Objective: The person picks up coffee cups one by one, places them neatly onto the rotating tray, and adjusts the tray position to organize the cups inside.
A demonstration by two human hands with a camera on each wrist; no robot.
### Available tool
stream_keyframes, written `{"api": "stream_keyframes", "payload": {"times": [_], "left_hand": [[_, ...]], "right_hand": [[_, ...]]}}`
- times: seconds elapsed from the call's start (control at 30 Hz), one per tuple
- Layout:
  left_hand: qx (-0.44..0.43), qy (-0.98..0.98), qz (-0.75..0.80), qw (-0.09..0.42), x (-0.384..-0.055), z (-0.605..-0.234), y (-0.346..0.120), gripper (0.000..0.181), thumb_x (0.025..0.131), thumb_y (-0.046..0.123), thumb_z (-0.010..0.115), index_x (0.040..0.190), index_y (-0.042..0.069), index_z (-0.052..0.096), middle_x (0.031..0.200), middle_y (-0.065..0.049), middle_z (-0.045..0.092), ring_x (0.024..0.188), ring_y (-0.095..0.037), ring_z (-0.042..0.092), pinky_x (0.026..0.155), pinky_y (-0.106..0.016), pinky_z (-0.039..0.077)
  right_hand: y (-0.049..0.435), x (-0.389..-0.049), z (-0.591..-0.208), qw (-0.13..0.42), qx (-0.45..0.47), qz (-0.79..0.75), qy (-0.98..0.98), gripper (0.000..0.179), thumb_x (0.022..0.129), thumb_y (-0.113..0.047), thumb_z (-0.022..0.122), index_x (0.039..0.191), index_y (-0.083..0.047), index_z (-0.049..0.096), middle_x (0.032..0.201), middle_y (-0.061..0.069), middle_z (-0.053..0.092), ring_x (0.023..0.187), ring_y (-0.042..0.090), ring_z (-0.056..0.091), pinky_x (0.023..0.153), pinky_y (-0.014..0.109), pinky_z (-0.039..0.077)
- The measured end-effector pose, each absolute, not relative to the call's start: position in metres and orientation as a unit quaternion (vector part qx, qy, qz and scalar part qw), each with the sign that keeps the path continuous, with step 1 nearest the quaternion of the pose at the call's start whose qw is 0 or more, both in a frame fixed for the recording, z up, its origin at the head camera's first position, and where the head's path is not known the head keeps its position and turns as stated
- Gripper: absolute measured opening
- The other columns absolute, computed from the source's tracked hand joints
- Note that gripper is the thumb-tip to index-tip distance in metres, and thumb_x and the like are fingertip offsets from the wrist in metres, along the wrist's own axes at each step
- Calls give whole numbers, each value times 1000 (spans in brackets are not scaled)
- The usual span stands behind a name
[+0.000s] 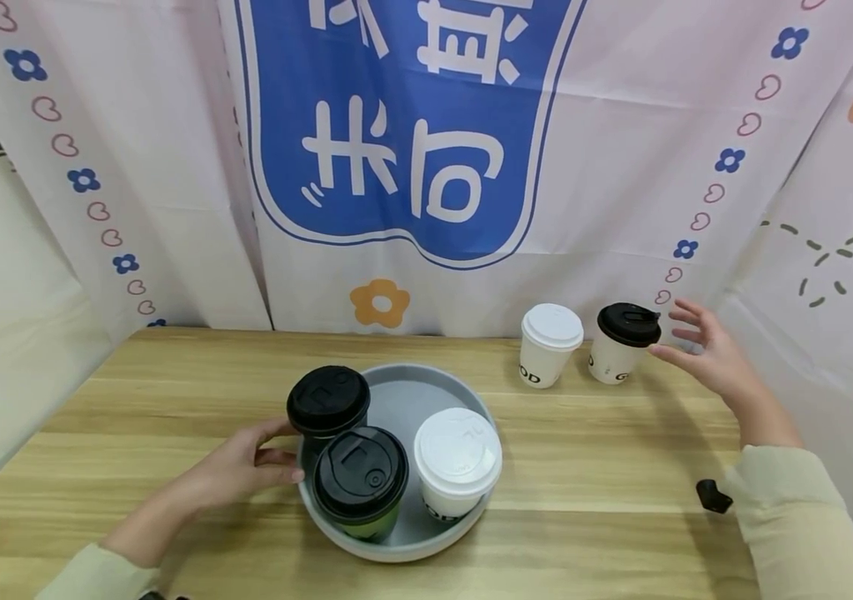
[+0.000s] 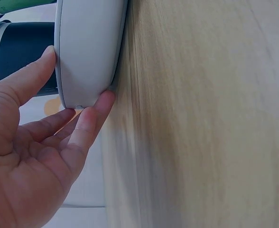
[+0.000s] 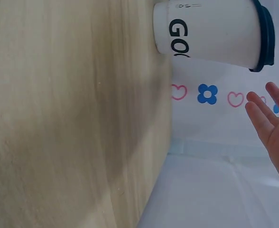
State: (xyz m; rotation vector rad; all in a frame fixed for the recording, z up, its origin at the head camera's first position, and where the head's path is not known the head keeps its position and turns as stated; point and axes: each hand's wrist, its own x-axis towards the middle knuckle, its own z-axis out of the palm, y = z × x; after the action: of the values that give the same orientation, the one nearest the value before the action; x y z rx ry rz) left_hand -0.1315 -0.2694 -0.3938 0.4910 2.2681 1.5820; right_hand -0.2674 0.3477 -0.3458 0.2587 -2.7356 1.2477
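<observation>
A round grey tray (image 1: 426,546) bears two black-lidded cups and one white-lidded cup. My left hand (image 1: 242,467) holds the tray's left side. In the left wrist view its thumb (image 2: 35,71) lies at the rim, and the fingers reach the wall near the tabletop. Nearest that hand are a dark cup (image 1: 327,400) and a green cup with a black lid (image 1: 362,475). The white-lidded cup (image 1: 458,454) stands at the tray's right. At the back right, my right hand (image 1: 711,358) is spread beside a white paper cup with a black lid (image 1: 625,342), apparently without touching it.
Another white-lidded paper cup (image 1: 550,343) stands just left of the black-lidded one. A small black object (image 1: 713,497) shows beside the right sleeve. A printed cloth (image 1: 621,167) hangs behind the wooden table (image 1: 584,533), with pale cloth walls on both sides.
</observation>
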Motion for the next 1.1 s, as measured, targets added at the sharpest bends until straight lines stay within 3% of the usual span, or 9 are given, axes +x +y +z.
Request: {"api": "stream_keyframes", "payload": {"times": [0.33,0.4,0.47,0.57,0.63,0.8,0.93,1.03,1.1], "left_hand": [[177,798,555,157,-131,-397,-270,77,91,13,72,148,-13,28,143,-38,40,117,-39,62,88,-25,58],[177,798,554,157,-132,-397,-270,77,90,13,72,149,-13,28,143,-38,40,118,-39,62,88,-25,58],[177,798,554,157,-132,-396,-270,78,90,13,73,148,-13,28,143,-37,40,118,-39,62,88,-25,58],[174,798,555,160,-131,-395,-269,78,90,13,73,148,-14,28,143,-38,39,118,-39,62,89,-25,57],[174,797,555,161,-131,-394,-269,79,90,13,73,148,-14,27,144,-38,39,118,-39,61,89,-25,57],[168,802,550,164,-131,-393,-269,79,91,15,73,149,-13,27,144,-38,39,119,-40,61,89,-25,57],[165,805,546,165,-131,-393,-270,80,91,16,73,150,-12,27,145,-37,39,119,-42,60,89,-25,57],[166,805,545,166,-131,-393,-271,80,91,16,73,150,-12,27,145,-38,38,119,-42,60,89,-24,57],[166,804,547,166,-131,-393,-270,80,91,16,73,150,-11,27,145,-37,38,119,-41,61,89,-25,57]], "right_hand": [[345,-287,-368,18,76,470,-879,95,96,-24,67,159,-7,-1,160,33,15,139,55,29,108,70,32],[343,-289,-371,18,74,471,-879,95,95,-24,67,159,-7,-1,160,33,14,138,54,30,105,58,43],[341,-291,-374,21,72,471,-879,95,95,-23,68,159,-7,0,160,33,15,136,52,33,98,37,49],[339,-293,-377,28,71,471,-879,96,93,-23,69,159,-7,1,157,34,21,132,48,37,81,12,41],[338,-296,-380,30,70,471,-879,98,93,-22,70,159,-7,-1,155,34,23,131,46,38,78,8,40],[334,-299,-385,33,65,468,-881,104,91,-22,72,159,-8,-5,156,35,24,131,46,38,79,9,39],[333,-302,-388,40,62,468,-881,106,91,-22,73,159,-9,-7,156,37,24,131,46,40,88,20,42],[332,-304,-390,49,58,460,-885,106,91,-24,73,159,-9,-6,154,36,29,126,39,45,92,26,42],[330,-306,-390,53,55,459,-885,105,90,-24,74,159,-9,-5,153,34,32,121,29,48,91,23,42]]}}
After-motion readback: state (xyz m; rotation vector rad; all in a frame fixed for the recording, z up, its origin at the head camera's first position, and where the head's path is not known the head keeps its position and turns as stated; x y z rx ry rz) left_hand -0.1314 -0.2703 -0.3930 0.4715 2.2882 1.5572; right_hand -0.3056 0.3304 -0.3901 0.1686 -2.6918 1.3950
